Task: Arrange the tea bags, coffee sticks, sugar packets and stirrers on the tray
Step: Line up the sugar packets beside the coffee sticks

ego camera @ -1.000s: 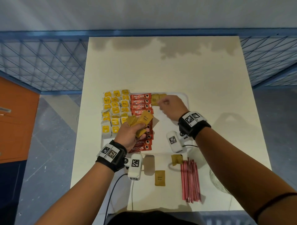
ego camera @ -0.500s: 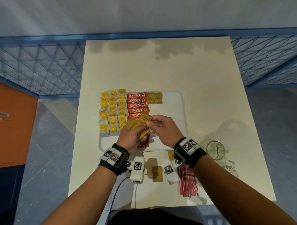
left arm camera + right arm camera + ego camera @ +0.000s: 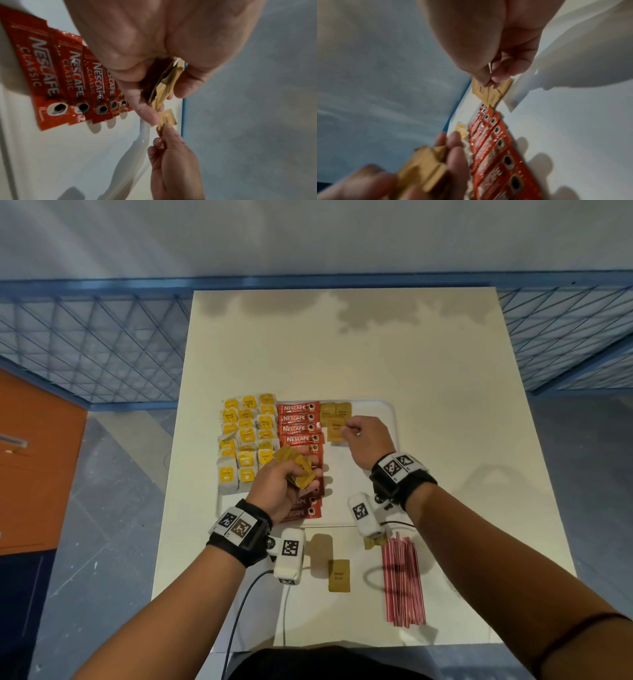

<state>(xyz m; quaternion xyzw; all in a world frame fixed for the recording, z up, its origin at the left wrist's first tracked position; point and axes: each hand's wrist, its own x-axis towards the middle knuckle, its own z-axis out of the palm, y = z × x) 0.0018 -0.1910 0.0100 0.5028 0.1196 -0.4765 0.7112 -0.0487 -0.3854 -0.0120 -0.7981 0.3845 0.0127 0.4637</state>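
Note:
A white tray [image 3: 375, 467] holds yellow tea bags [image 3: 245, 440] on its left, a column of red coffee sticks [image 3: 299, 422] in the middle, and two brown sugar packets [image 3: 335, 409] at the far end. My left hand [image 3: 291, 474] grips a bunch of brown sugar packets [image 3: 164, 86] above the coffee sticks [image 3: 56, 75]. My right hand [image 3: 356, 429] pinches one sugar packet [image 3: 335, 431] just below the two laid ones; the right wrist view shows the pinched packet [image 3: 489, 92]. Red stirrers [image 3: 404, 580] lie on the table near me.
A loose sugar packet [image 3: 339, 575] lies on the cream table [image 3: 342, 344] in front of the tray, and another [image 3: 373, 542] is half hidden under my right wrist camera. Blue mesh fencing [image 3: 85, 347] surrounds the table. An orange cabinet [image 3: 30, 460] stands at left.
My right hand took a sugar packet from the bunch in my left hand and carried it back out to the far end of the tray. The left hand stayed put.

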